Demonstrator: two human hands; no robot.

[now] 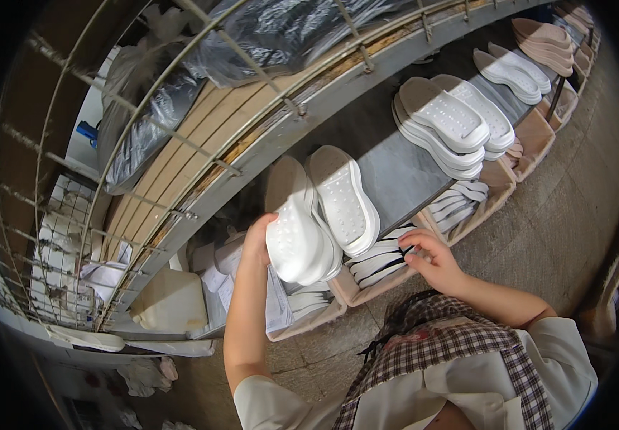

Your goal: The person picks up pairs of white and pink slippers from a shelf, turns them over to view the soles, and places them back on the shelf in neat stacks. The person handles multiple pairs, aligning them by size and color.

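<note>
Your left grip, partly hidden, is clamping a white sole; your right grip, apart, is hovering beside a bin of white strips

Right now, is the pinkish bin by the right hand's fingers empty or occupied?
Occupied: white strips lie inside the pinkish bin, though its depth is hidden.

The left hand grips white soles toward the table's left end; the right hand hovers, loosely curled, by its front edge, near white strips.
</note>
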